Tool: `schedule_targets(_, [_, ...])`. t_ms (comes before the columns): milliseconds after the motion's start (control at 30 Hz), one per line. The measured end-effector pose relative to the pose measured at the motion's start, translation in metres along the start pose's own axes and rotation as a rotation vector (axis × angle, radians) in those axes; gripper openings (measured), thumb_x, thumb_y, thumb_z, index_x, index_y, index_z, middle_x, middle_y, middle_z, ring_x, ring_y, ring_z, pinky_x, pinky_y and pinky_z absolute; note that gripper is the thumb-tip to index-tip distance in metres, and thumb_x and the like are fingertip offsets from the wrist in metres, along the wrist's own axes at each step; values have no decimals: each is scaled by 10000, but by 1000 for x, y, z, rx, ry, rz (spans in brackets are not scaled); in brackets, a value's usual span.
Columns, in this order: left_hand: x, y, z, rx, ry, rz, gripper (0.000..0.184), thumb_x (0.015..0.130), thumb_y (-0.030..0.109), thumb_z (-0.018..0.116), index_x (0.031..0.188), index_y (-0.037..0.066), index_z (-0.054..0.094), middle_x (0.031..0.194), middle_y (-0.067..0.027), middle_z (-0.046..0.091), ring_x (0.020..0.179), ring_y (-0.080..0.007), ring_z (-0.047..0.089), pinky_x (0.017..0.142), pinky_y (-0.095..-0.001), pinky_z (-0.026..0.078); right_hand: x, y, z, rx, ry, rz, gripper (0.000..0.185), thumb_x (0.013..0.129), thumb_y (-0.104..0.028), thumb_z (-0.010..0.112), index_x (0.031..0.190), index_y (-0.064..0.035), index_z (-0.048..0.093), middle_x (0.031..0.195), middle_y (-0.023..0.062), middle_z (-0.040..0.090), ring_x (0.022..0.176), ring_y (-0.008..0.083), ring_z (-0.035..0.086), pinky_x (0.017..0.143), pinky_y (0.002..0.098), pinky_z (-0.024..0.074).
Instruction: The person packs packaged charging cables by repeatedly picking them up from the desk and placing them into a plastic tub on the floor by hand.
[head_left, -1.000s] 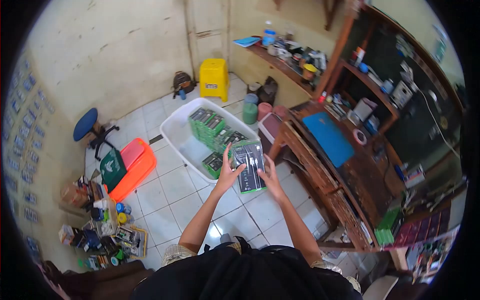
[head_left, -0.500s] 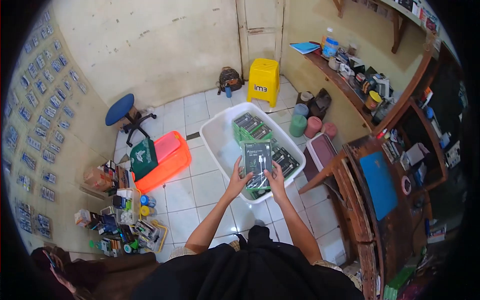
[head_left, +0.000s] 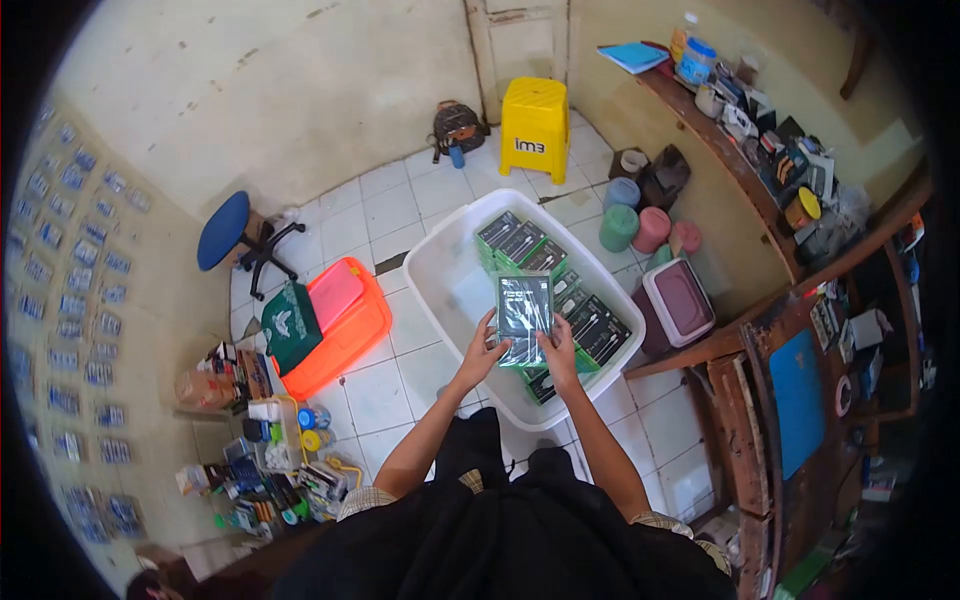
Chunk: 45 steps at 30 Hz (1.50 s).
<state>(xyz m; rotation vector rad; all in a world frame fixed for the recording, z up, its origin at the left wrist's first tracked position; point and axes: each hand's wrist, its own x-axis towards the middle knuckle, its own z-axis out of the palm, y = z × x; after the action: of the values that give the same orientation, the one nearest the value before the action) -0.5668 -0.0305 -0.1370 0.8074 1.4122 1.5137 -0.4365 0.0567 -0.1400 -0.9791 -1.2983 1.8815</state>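
Both hands hold a black and green charging cable box (head_left: 524,308) in shiny clear wrap, its printed face turned up toward me. My left hand (head_left: 484,350) grips its lower left edge, and my right hand (head_left: 558,352) grips the lower right edge. Glare on the wrap hides part of the print. Beneath it stands a large white plastic tub (head_left: 440,312) on the floor. More black and green boxes (head_left: 600,330) lie inside, in stacks at the far end and along the right side.
An orange lid (head_left: 362,322) lies left of the tub with a dark green bag (head_left: 290,325) on it. Beyond are a blue swivel chair (head_left: 225,230), a backpack (head_left: 458,128) and a yellow stool (head_left: 534,130). A wooden desk (head_left: 740,420) borders the right; assorted goods crowd the lower left.
My view has shifted, with my feet now closer to the tub. The held box stays in both hands; glare now covers more of its face.
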Motion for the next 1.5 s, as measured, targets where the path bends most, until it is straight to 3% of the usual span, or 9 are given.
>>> schedule_targets(200, [74,-36,-59,79,-230,-26,630,763,95,532,1261,106,146,1028,-134,411,815,-130,482,665,-235,414,43,48,34,-42,318,-3,493,754,-98,543,1176,-58,291,982,108,451,875,154,469,754,264,373])
schedule_targets(367, [112,-38,-79,94,-358,-300,612,769,78,512,1261,118,150,1027,-116,382,866,-158,463,714,-264,400,66,80,56,5,503,38,490,757,-88,532,1180,-56,285,1012,86,444,865,146,461,767,264,365])
schedule_targets(567, [142,-112,-90,193,-401,-312,569,751,18,497,1240,87,215,1024,-126,397,817,-140,468,654,-235,422,86,159,63,-570,789,90,501,688,-99,585,1135,-93,359,946,128,471,847,271,390,787,365,313])
schedule_targets(767, [176,-309,-122,455,-421,-197,596,661,-45,493,1209,84,296,1019,-136,417,869,-224,433,782,-307,370,132,333,35,-619,835,264,516,696,-128,583,1146,-72,336,940,153,483,878,282,408,801,376,304])
schedule_targets(967, [194,-426,-128,632,-395,-112,593,644,-67,447,1196,109,321,1037,-167,435,950,-292,434,829,-346,340,177,433,22,-589,895,425,526,687,-47,539,1144,6,284,1073,204,414,991,336,373,869,418,224])
schedule_targets(1167, [209,-494,-135,603,-361,-40,610,623,-98,448,1186,105,330,999,-178,469,928,-324,462,805,-365,363,207,455,27,-625,888,583,617,664,3,473,1207,32,181,1149,246,331,1094,391,244,910,440,176])
schedule_targets(1200, [211,-492,-133,524,-382,-311,622,615,-102,463,1184,116,335,1013,-187,462,935,-329,459,800,-369,371,210,460,28,-614,926,592,640,666,3,467,1219,29,146,1173,258,290,1120,400,197,922,439,164])
schedule_targets(1233, [212,-494,-132,524,-384,-319,622,615,-102,463,1184,116,335,1013,-187,462,935,-329,459,800,-369,371,212,464,28,-600,963,599,663,668,4,460,1231,25,111,1197,270,250,1145,409,149,934,439,152])
schedule_targets(1500, [211,-506,-126,732,-531,0,617,650,-36,499,1213,79,273,1124,-207,391,1045,-351,380,867,-382,331,203,492,11,-535,902,411,686,701,-123,530,1215,69,117,1225,284,194,1139,412,188,947,429,175])
